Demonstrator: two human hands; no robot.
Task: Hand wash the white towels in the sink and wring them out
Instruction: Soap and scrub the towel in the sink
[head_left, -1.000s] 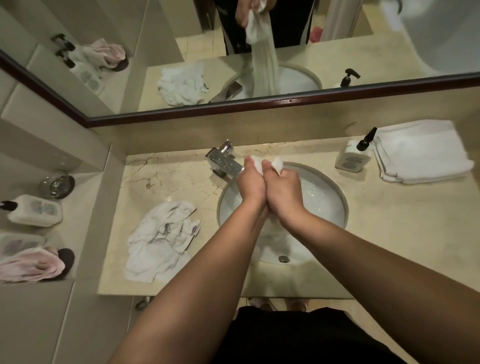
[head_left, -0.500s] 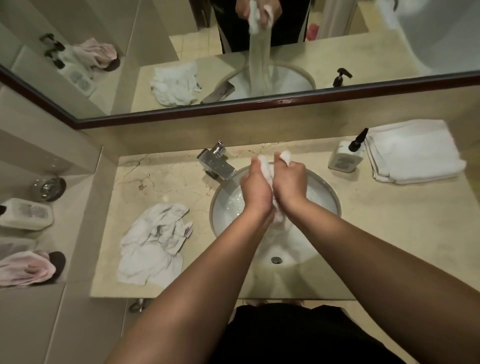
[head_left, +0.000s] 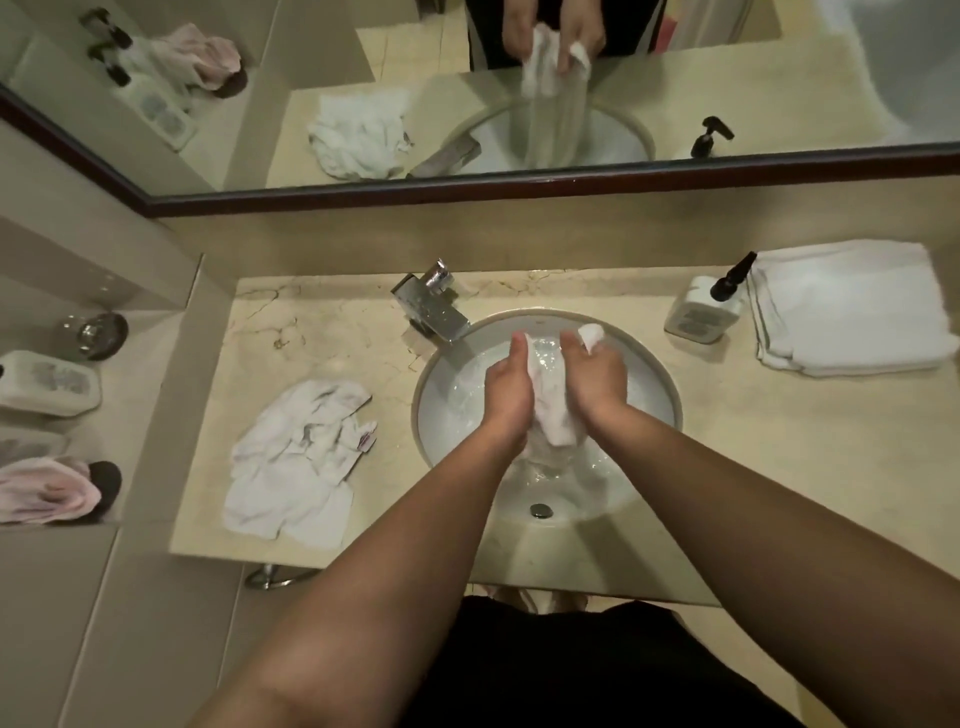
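Note:
A wet white towel (head_left: 551, 410) hangs between my two hands over the round white sink (head_left: 660, 415). My left hand (head_left: 506, 387) grips its left side and my right hand (head_left: 597, 379) grips its right side, with one towel end sticking out above the right fingers. The towel's lower part reaches down into the basin. A crumpled white towel (head_left: 291, 462) lies on the counter left of the sink. Folded white towels (head_left: 847, 306) are stacked at the back right.
A chrome faucet (head_left: 431, 306) stands behind the sink at the left. A pump soap bottle (head_left: 704, 312) sits right of the basin. The left shelf holds bottles (head_left: 49, 384), a glass (head_left: 93, 332) and a pink cloth (head_left: 47, 491). A mirror (head_left: 467, 93) spans the wall.
My hands have dropped lower over the basin and spread slightly apart, opening the towel between them.

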